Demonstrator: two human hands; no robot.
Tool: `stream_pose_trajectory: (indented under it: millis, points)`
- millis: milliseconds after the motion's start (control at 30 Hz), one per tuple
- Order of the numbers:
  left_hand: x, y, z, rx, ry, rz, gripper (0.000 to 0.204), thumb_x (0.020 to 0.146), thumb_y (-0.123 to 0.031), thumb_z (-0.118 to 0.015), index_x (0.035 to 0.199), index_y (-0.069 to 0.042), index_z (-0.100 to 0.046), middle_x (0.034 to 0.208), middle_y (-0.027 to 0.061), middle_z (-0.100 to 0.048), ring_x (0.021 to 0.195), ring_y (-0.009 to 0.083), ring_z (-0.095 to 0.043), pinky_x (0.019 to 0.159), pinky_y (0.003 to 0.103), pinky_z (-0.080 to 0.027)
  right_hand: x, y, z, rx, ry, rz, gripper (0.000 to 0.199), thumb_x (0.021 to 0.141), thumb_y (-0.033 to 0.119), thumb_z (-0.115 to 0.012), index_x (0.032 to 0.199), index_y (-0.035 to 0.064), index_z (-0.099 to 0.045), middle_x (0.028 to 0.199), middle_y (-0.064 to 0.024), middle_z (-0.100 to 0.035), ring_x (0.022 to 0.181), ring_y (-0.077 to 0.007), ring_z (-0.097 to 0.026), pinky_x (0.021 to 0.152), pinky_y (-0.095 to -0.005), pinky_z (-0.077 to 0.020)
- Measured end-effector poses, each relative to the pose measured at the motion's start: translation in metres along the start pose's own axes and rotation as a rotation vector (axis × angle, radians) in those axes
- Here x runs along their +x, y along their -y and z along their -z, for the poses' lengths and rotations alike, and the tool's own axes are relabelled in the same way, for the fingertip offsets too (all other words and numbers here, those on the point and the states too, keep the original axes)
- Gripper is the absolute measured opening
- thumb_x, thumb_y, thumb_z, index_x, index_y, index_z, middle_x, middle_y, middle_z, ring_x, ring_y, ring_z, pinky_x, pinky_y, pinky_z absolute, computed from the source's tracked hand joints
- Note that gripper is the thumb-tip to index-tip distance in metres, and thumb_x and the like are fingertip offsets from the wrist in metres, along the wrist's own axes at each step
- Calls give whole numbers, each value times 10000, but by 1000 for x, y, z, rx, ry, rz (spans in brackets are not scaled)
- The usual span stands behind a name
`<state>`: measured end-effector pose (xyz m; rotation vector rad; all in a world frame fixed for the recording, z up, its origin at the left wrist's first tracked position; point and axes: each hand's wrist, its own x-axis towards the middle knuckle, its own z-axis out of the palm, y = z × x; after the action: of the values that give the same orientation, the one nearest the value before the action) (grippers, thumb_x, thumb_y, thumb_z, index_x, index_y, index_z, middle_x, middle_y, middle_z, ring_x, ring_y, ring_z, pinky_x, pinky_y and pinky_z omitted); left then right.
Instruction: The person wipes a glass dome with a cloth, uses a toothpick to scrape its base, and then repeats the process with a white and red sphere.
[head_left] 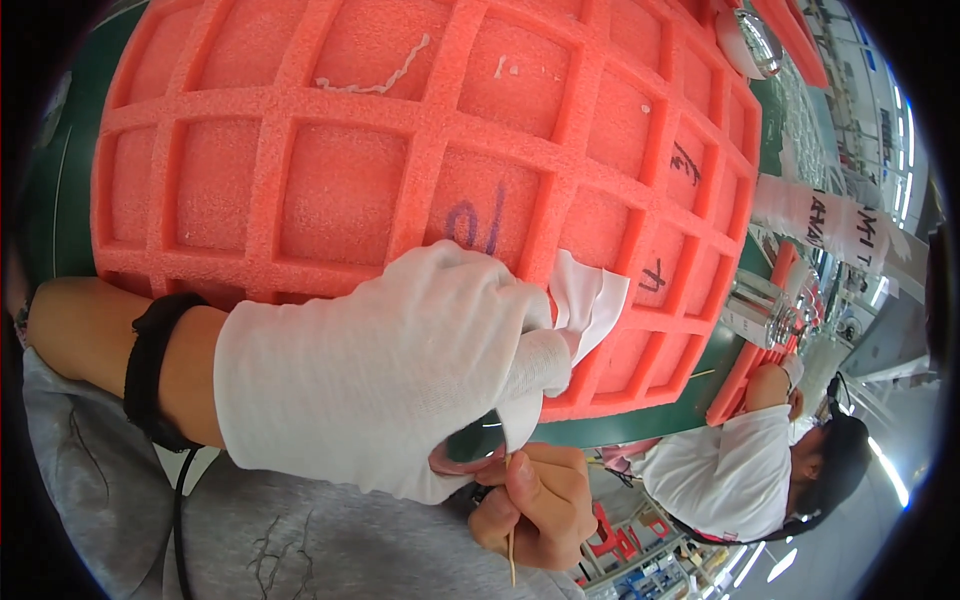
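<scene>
Left hand point(430, 345) in a white glove, reaching in from the left of the frame, black band point(158, 370) at the wrist. Fingers curled narrow round a dark, glassy round piece point(474, 443), lower centre of the frame, just off the near edge of the foam tray. Its rim looks pinkish; the glove hides much of it. A white cloth point(592, 300) sticks out past the same fingers, lying over the tray's lower right part.

Right hand point(540, 505) bare, lower centre, thumb and fingers pinched on a thin tan stick point(512, 550). Stick's upper end is close by the glassy piece; cannot tell whether they touch.

Foam tray point(345, 195) pinkish red, square pockets, fills the upper middle, resting on a green desk point(65, 190). Pen marks in several pockets; a white strand point(378, 80) in one near the top.

Upper right: shiny domed piece point(757, 42) at the tray's corner. Right of the tray: clear glass-like container point(757, 308); below it, another strip of red foam point(738, 385). Lower right: co-worker in a white shirt point(725, 475) and dark cap point(845, 455).
</scene>
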<state>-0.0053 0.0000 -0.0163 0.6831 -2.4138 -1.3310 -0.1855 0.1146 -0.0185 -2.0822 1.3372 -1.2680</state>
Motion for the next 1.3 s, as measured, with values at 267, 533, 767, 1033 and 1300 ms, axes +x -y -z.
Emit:
stream_pose_trajectory:
  millis: [267, 533, 767, 1033, 1300]
  points:
    - [1, 6, -6, -79, -43, 13, 416, 662, -149, -801, 1018, -158, -585, 1029, 40, -586, 927, 279, -563, 802, 411, -422, 0, 3, -8, -130, -52, 4, 172, 876, -61, -623, 1046, -81, -632, 693, -117, -623, 534, -191, -584, 505, -256, -454]
    - [1, 4, -4, -92, -87, 5, 380, 640, -145, -814, 946, -156, -589, 980, -1, -606, 917, 266, -574, 765, 400, -423, 7, 5, -12, -132, -70, 2, 114, 898, -36, -642, 1005, -75, -630, 652, -110, -602, 505, -188, -569, 495, -265, -451]
    - [3, 1, 0, -89, 25, 63, 263, 636, -228, -836, 766, -122, -633, 910, 38, -638, 916, 284, -595, 784, 410, -437, 16, -1, -10, -89, -12, 10, 117, 929, -1, -631, 1006, -87, -613, 621, -103, -600, 470, -175, -540, 499, -265, -442]
    - [5, 4, 0, -58, 35, 26, 463, 640, -238, -839, 1042, -119, -643, 1034, 71, -606, 937, 294, -564, 841, 397, -428, -9, -13, 6, 231, -7, -75, 189, 959, 28, -607, 1093, -98, -564, 673, -111, -650, 549, -163, -581, 580, -255, -469]
    - [-2, 4, -5, -165, -87, 63, 541, 626, -209, -843, 1111, -127, -616, 1076, 78, -571, 953, 298, -549, 872, 406, -420, -1, -12, 6, 248, 44, -28, 198, 925, -12, -640, 1091, -94, -569, 739, -132, -667, 591, -175, -611, 593, -256, -477]
